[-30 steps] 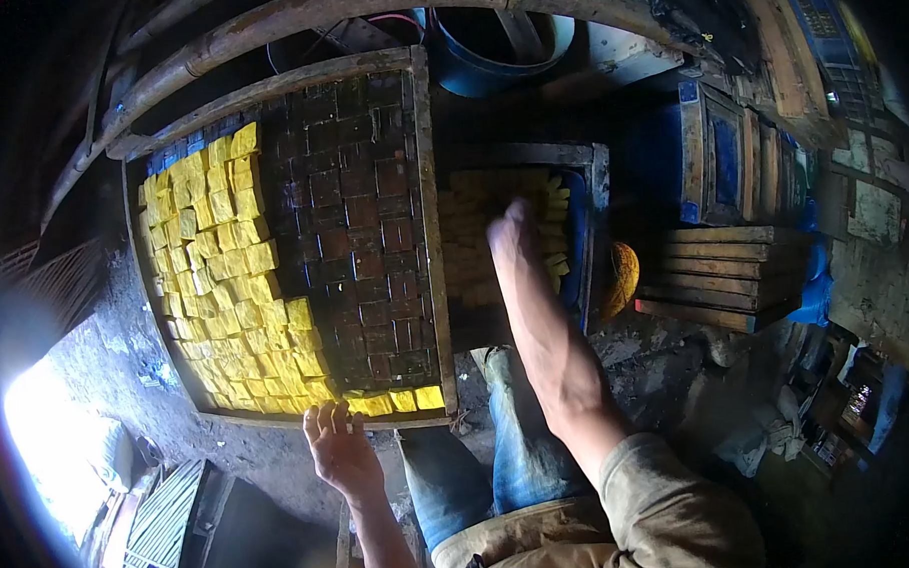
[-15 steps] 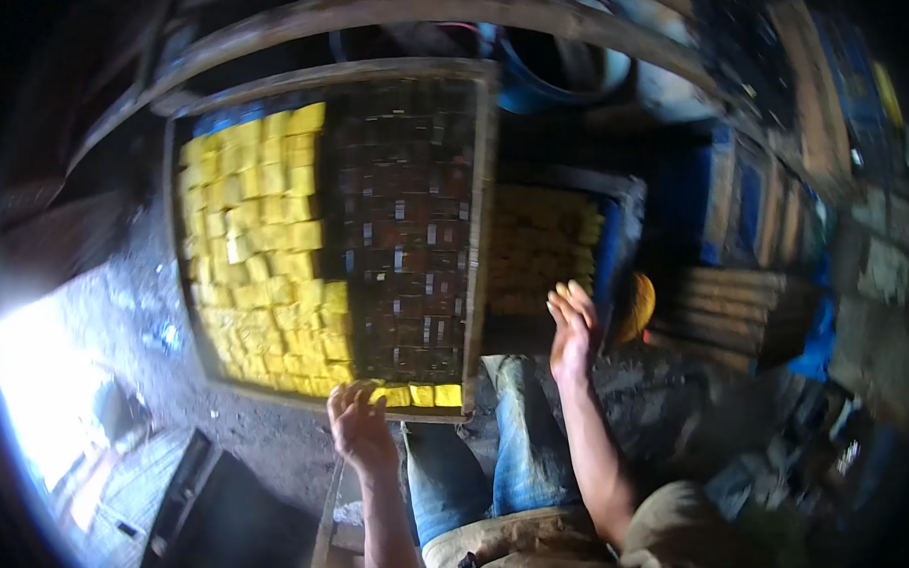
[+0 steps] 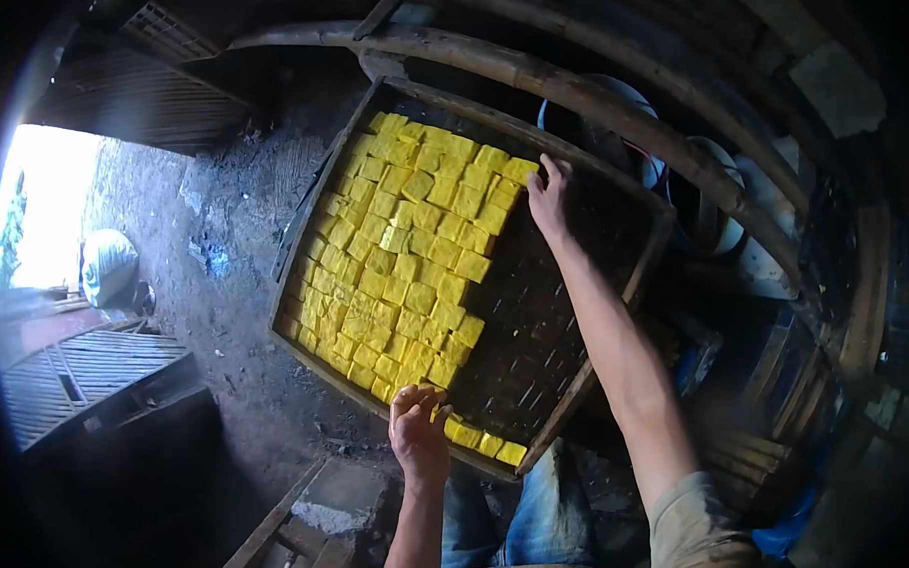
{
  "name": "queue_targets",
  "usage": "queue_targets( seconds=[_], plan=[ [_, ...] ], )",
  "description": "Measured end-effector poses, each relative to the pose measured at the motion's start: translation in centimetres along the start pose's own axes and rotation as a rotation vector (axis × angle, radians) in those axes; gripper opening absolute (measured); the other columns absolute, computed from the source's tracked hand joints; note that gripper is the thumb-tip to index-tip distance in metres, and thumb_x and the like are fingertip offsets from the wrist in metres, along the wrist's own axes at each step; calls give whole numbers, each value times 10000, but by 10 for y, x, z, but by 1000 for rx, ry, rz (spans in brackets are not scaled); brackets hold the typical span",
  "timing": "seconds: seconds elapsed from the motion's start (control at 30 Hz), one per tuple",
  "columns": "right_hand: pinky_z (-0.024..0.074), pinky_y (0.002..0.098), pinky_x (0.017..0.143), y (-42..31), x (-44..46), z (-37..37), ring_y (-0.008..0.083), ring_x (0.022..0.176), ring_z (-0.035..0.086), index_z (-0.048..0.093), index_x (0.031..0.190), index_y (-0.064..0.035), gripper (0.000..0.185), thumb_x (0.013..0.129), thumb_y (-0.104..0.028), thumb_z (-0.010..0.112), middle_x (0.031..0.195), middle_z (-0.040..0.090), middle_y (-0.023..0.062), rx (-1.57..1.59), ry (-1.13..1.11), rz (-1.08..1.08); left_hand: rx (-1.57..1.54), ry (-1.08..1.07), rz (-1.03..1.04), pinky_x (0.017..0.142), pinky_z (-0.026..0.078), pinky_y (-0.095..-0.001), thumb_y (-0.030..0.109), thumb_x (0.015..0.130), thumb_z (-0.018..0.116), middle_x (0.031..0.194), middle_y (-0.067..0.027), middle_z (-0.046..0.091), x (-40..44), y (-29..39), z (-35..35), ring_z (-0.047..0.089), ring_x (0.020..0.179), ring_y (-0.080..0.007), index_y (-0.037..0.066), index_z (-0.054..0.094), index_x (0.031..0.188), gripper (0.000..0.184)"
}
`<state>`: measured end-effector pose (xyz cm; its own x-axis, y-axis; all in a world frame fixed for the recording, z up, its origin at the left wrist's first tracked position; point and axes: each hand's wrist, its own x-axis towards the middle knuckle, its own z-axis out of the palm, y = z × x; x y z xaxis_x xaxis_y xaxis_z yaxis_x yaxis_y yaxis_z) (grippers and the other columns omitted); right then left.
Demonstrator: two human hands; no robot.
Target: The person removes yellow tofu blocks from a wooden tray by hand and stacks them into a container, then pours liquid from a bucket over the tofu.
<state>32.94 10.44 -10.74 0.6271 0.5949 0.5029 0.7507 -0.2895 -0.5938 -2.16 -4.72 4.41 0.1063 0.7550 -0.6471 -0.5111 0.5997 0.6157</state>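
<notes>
Square yellow tofu pieces (image 3: 403, 236) lie in close rows over the left part of a wooden-framed tray (image 3: 637, 192) with a dark woven bottom. A short row of tofu pieces (image 3: 488, 444) runs along its near edge. At the far end of the rows, my right hand (image 3: 552, 198) pinches the right edge of a tofu piece (image 3: 518, 171) with thumb and fingertips. My left hand (image 3: 418, 430) hovers over the tray's near edge, beside the tofu, its fingers loosely bent and apart, with nothing visible in it. The palm side of my left hand is partly hidden.
A curved wooden pole (image 3: 568, 80) crosses behind the tray. Past it stand buckets (image 3: 717, 200). Wooden slats (image 3: 778, 368) are at the right, and a slatted panel (image 3: 97, 377) is at the left. A wooden frame piece (image 3: 268, 536) stands near my legs.
My right hand has moved from over the second tray at the right to the far end of the tofu rows. The view has turned, so the large tray appears tilted. My left hand stays near its front edge.
</notes>
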Motion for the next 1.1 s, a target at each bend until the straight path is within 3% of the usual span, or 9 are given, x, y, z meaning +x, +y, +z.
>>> queue_targets(
  seconds=[0.17,0.3,0.47,0.57,0.63,0.73,0.87,0.97,1.1],
  plan=[
    [505,345,808,-33,19,-10,275,962,619,611,1002,-24,211,812,-30,703,1009,619,124,-129,-226,-81,-33,-25,-53,897,487,-424,160,857,589,1146,-101,602,43,16,9,594,1076,-278,72,545,1201,359],
    [526,351,799,-32,30,-2,221,859,653,572,989,-25,275,760,49,705,923,654,99,587,-309,356,-58,-85,-89,891,489,-406,151,863,582,1138,-102,597,86,38,27,593,1067,-277,72,538,1205,354],
    [425,466,1016,-63,55,24,379,1190,527,609,1144,-28,364,797,-99,690,1241,591,172,-196,-567,84,-37,-163,-94,896,480,-408,143,856,576,1136,-111,596,138,54,68,588,1055,-277,62,544,1196,351],
    [380,485,1032,-69,34,29,328,1261,464,596,1145,-58,305,862,-171,604,1304,527,173,-372,-513,43,-38,-201,-99,891,478,-407,132,867,559,1140,-115,598,167,58,89,588,1052,-268,59,553,1197,339],
    [440,463,975,-68,32,22,343,1182,537,572,1158,-53,351,826,-137,651,1242,575,180,-241,-440,-114,-40,-238,-123,893,479,-415,140,871,541,1145,-99,591,184,58,99,580,1071,-271,82,531,1219,353],
    [530,339,852,-80,53,12,237,943,670,577,1143,-9,404,753,-29,681,1017,678,136,243,-581,320,-63,-231,-146,886,477,-417,138,868,535,1143,-98,594,208,56,108,582,1065,-262,87,532,1215,351],
    [496,352,933,-87,80,35,231,1040,629,588,1233,-18,463,782,-77,677,1082,651,132,411,-655,359,-78,-241,-159,886,467,-415,133,863,534,1137,-87,596,227,55,118,586,1055,-254,89,536,1211,351],
    [328,475,1106,-118,83,53,387,1278,447,567,1275,-15,476,889,-293,568,1376,491,194,-285,-748,173,-93,-239,-167,889,462,-404,126,857,534,1138,-84,593,230,57,121,585,1050,-253,89,541,1205,349],
    [399,494,985,-92,36,76,371,1088,523,511,1274,-25,484,866,-272,591,1157,541,218,-330,-444,-252,-110,-249,-166,878,470,-394,130,863,535,1145,-79,587,237,60,116,582,1050,-246,94,542,1203,342]
  ],
)
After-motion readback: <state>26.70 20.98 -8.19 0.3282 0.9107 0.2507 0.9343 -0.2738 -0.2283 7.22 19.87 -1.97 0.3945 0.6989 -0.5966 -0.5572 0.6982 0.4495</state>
